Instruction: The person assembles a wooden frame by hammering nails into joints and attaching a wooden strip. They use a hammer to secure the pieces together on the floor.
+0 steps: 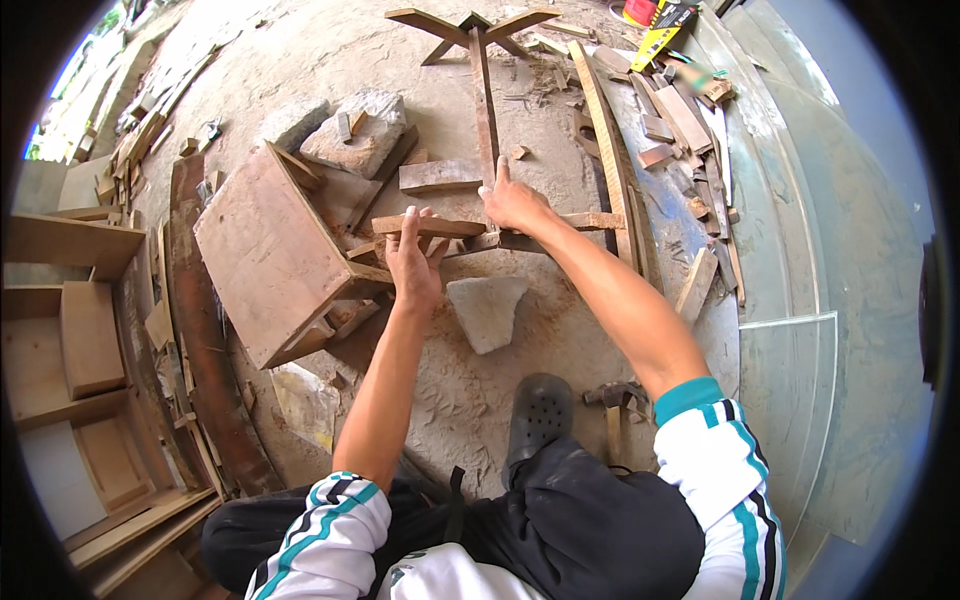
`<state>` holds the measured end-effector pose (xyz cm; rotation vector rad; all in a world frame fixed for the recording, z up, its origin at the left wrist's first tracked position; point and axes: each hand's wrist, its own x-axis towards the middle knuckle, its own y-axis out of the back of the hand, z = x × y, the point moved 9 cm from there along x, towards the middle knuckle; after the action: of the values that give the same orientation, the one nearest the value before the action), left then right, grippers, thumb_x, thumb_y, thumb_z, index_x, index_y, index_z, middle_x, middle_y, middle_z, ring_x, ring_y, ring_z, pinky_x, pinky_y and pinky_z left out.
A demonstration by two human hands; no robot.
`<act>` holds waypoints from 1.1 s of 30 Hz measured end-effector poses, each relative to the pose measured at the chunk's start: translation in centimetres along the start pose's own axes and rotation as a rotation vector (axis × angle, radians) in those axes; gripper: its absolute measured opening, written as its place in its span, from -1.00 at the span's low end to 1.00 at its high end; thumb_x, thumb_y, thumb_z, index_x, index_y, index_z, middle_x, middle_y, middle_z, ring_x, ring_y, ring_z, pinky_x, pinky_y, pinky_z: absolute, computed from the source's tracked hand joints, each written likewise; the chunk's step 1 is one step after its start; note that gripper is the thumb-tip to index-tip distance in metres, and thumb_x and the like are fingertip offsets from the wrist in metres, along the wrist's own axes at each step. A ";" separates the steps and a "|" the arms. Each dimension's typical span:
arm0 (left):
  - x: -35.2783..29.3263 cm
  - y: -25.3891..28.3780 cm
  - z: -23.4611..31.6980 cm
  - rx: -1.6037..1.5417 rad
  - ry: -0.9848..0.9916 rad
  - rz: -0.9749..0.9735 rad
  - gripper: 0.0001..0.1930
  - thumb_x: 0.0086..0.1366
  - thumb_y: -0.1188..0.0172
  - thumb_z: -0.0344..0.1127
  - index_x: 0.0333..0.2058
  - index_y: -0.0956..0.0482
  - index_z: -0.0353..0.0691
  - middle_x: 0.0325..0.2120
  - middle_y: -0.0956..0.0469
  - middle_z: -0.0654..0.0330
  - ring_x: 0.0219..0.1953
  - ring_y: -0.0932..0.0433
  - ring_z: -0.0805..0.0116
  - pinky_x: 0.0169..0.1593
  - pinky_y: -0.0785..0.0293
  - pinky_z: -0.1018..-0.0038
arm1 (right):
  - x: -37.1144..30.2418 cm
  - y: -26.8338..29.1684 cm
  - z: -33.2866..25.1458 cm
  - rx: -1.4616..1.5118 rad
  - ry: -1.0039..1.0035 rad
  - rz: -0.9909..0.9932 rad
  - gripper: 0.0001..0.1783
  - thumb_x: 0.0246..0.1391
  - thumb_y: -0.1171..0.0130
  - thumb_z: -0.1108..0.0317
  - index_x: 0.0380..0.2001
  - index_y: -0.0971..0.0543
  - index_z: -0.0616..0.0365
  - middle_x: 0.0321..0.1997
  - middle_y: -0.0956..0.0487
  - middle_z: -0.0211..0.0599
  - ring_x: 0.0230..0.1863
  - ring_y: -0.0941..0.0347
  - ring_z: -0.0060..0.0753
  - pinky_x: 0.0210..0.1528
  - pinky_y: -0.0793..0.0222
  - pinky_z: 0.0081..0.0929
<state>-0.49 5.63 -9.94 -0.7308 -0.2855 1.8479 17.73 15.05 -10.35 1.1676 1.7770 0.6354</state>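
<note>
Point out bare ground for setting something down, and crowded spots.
Bare ground lies beyond the pale stone blocks, left of the crossed wooden pieces; a smaller patch borders the wedge-shaped stone and grey clog. Wood scraps crowd the right side.

The floor (pixel 270 65), perhaps concrete, bears a stone (pixel 487 312) and hammer (pixel 614 425)

One head-worn fisheye looks down from above.

A brown wooden frame (pixel 483 85) stretches towards 12 o'clock: 1 narrow post (pixel 486 125), 4 splayed legs (pixel 425 24) meeting at its far end, and, nearer, a brown strip (pixel 455 229) pointing to 9 and a paler strip (pixel 592 221) to 3.
</note>
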 end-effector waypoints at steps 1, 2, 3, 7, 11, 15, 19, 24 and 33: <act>-0.1 -0.5 -0.2 -0.047 0.015 0.025 -0.58 0.35 -0.23 -0.04 0.03 -0.29 -0.04 0.10 -0.44 0.10 0.10 -0.47 0.20 0.08 -0.50 0.06 | 0.9 -0.5 0.5 -0.013 0.041 0.054 -0.04 0.33 0.16 -0.01 0.39 0.29 0.55 -0.27 -0.59 0.48 -0.18 -0.61 0.28 -0.07 -0.51 0.09; -0.3 0.3 -0.3 -0.087 0.025 0.073 -0.58 0.33 -0.25 -0.06 0.00 -0.30 -0.07 0.07 -0.44 0.09 0.10 -0.47 0.16 0.08 -0.51 0.03 | 0.6 -0.8 -0.1 0.016 0.027 0.048 -0.05 0.34 0.17 -0.01 0.40 0.29 0.52 -0.29 -0.59 0.46 -0.20 -0.61 0.30 -0.06 -0.50 0.10; -0.2 0.4 0.0 -0.094 -0.007 0.049 -0.55 0.31 -0.25 -0.08 0.02 -0.26 -0.10 0.05 -0.42 0.06 0.14 -0.46 0.09 0.12 -0.48 -0.03 | -0.4 -0.2 -1.2 0.041 0.010 0.041 -0.06 0.34 0.18 -0.01 0.41 0.30 0.49 -0.31 -0.60 0.44 -0.22 -0.60 0.31 -0.05 -0.49 0.11; -0.5 0.1 -0.3 -0.132 -0.019 0.028 -0.55 0.34 -0.22 -0.08 0.03 -0.24 -0.11 0.08 -0.40 0.05 0.19 -0.43 0.06 0.16 -0.43 -0.08 | -1.1 -0.2 -0.9 0.065 -0.031 0.072 -0.09 0.34 0.20 0.03 0.43 0.31 0.44 -0.45 -0.61 0.22 -0.40 -0.59 0.20 -0.23 -0.51 0.05; -0.4 0.9 -0.3 -0.168 -0.047 0.013 -0.59 0.37 -0.19 -0.10 0.03 -0.25 -0.11 0.09 -0.39 0.08 0.21 -0.42 0.03 0.16 -0.42 -0.11 | -0.7 -0.5 -1.5 0.044 0.019 0.135 -0.08 0.33 0.18 0.02 0.41 0.26 0.54 -0.59 -0.58 0.03 -0.60 -0.54 -0.05 -0.60 -0.42 -0.08; -0.6 0.7 -1.0 -0.221 -0.040 0.031 -0.61 0.38 -0.17 -0.11 0.03 -0.26 -0.11 0.08 -0.41 0.11 0.20 -0.42 0.03 0.16 -0.42 -0.12 | 0.7 -1.4 -0.1 0.037 0.025 0.194 -0.06 0.34 0.19 0.02 0.40 0.29 0.56 -0.67 -0.54 -0.08 -0.69 -0.47 -0.15 -0.69 -0.35 -0.15; -0.3 0.5 -0.5 -0.188 -0.029 0.004 -0.59 0.37 -0.19 -0.10 0.04 -0.26 -0.11 0.07 -0.43 0.11 0.20 -0.43 0.06 0.16 -0.43 -0.09 | 1.0 -1.7 -0.3 0.037 0.045 0.161 -0.04 0.34 0.20 0.02 0.38 0.37 0.57 -0.65 -0.53 -0.06 -0.61 -0.51 -0.11 -0.55 -0.43 -0.10; 0.0 0.1 -0.3 -0.095 0.012 -0.085 -0.65 0.36 -0.21 -0.07 -0.03 -0.35 -0.07 0.04 -0.47 0.14 0.17 -0.45 0.14 0.17 -0.41 -0.06 | 0.6 -0.2 0.6 -0.133 0.002 0.038 -0.25 0.36 0.23 -0.03 0.27 -0.16 0.52 -0.46 -0.61 0.08 -0.30 -0.62 0.00 -0.13 -0.49 0.00; 0.0 0.5 -0.7 0.015 0.119 -0.123 -0.72 0.37 -0.15 0.05 -0.18 -0.41 0.03 0.13 -0.49 0.12 0.16 -0.45 0.16 0.26 -0.33 0.06 | -9.0 6.4 3.8 -0.657 0.251 0.014 -0.43 0.04 -0.28 -0.23 -0.32 -0.67 0.14 -0.44 -0.66 -0.05 -0.31 -0.65 0.02 -0.21 -0.53 -0.04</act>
<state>-0.49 5.35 -10.77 -0.7922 -0.2343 1.6819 25.38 9.40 -3.52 0.6648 1.5667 1.2994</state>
